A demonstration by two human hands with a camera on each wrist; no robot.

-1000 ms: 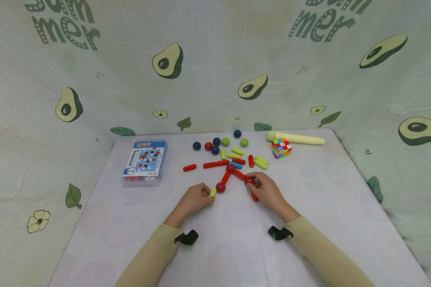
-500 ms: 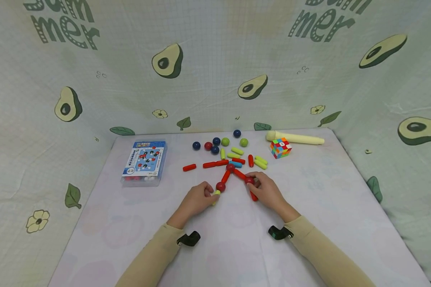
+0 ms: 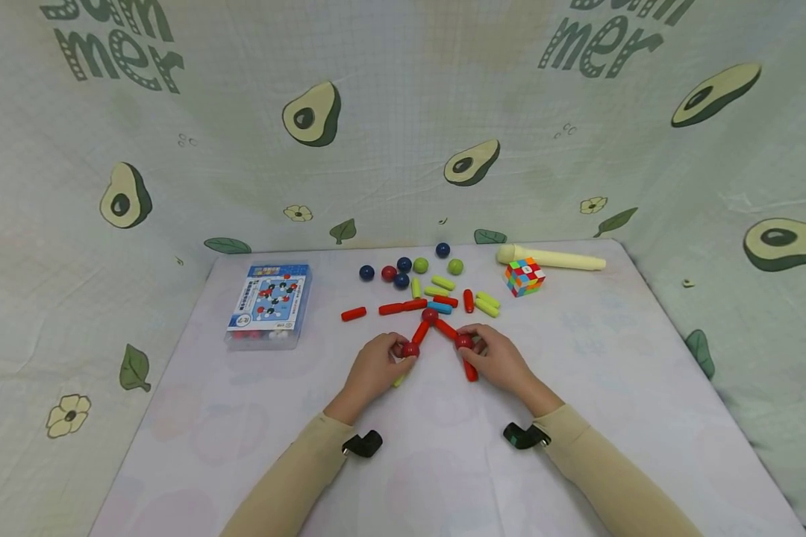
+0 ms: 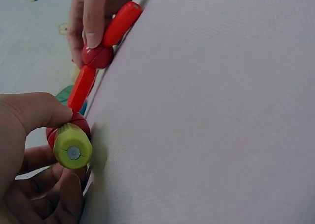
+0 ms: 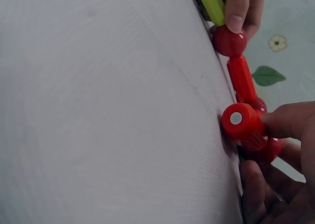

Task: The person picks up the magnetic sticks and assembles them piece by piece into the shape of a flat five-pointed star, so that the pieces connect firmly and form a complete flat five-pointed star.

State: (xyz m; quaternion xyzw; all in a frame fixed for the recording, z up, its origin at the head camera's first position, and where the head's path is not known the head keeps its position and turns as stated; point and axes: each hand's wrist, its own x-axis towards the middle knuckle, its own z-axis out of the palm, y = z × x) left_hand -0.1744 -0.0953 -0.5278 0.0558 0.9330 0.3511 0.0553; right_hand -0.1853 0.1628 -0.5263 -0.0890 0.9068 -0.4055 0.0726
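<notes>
My left hand (image 3: pixel 372 365) pinches a red ball (image 3: pixel 410 350) between thumb and fingers. A yellow-green rod (image 4: pixel 74 144) sticks out from that ball on the near side, partly covered by the hand in the head view. On the other side my right hand (image 3: pixel 500 361) grips another red ball (image 3: pixel 464 341), from which a red rod (image 5: pixel 244 124) points toward me. Two more red rods join these balls to a third red ball (image 3: pixel 430 316) farther back, so the chain makes an upside-down V on the table.
Behind the chain lie loose red rods (image 3: pixel 354 314), a blue rod (image 3: pixel 439 307), yellow-green rods (image 3: pixel 436 291) and several balls, such as a dark blue one (image 3: pixel 366 273). A plastic kit box (image 3: pixel 269 306) stands left. A puzzle cube (image 3: pixel 525 277) and pale yellow stick (image 3: pixel 564 259) are back right.
My left hand has moved right, bringing the yellow-green rod up to the left red ball, and now its fingers hold that ball. My right hand has kept its grip, barely shifting.
</notes>
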